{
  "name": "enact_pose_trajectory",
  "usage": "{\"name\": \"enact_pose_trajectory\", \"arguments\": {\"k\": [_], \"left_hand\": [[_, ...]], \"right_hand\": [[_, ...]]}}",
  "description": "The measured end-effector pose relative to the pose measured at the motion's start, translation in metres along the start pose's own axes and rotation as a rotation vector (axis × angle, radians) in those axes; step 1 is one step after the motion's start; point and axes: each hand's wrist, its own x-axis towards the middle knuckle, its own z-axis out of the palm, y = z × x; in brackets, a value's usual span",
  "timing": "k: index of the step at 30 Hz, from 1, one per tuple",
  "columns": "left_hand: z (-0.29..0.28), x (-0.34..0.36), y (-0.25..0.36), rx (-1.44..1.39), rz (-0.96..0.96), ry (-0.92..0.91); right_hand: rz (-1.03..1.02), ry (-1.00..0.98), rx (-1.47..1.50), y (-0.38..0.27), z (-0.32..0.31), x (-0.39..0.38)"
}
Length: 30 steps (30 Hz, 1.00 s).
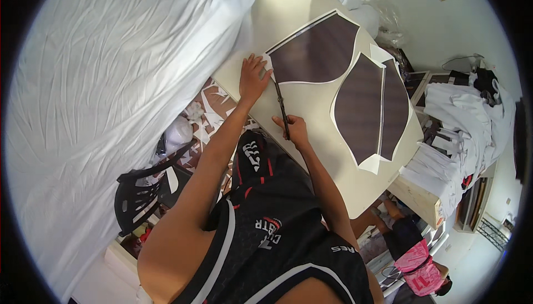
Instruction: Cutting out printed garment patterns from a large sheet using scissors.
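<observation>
My right hand [294, 130] is closed around the handles of dark scissors [281, 103] at the table's near edge. The blades point away from me, toward the near left corner of a dark, white-edged fabric panel [313, 51]. Beside that corner my left hand [254, 81] lies with its fingers stretched out, its fingertips touching the white margin. Whether the blades are apart is too small to tell. To the right, two more dark panels with white edges, one long [358, 107] and one narrower [395, 112], lie side by side on the cream table [311, 110].
White cloth [127, 65] hangs along the left. White scraps [210, 110] litter the floor beside a black plastic chair [136, 198]. White fabric [458, 115] is heaped on shelving at the right. Another person in a pink top [417, 268] is at the lower right.
</observation>
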Motion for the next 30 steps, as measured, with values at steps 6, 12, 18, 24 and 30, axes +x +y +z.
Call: {"name": "enact_pose_trajectory", "arguments": {"k": [6,12,18,24,30], "left_hand": [[0.001,0.0,-0.001,0.003,0.002,0.009],[0.001,-0.001,-0.002,-0.019,-0.01,0.003],[0.004,-0.006,0.0,-0.07,-0.085,-0.021],[0.016,-0.015,-0.017,0.041,-0.411,-0.104],[0.008,-0.006,-0.004,0.111,-0.166,0.017]], "right_hand": [[-0.029,-0.025,-0.02,-0.01,-0.014,0.011],[-0.054,-0.085,-0.086,-0.013,-0.03,0.022],[-0.04,-0.122,-0.025,-0.018,-0.03,0.031],[-0.075,-0.145,-0.121,-0.042,-0.029,0.039],[-0.092,-0.19,-0.201,-0.045,-0.053,0.057]]}}
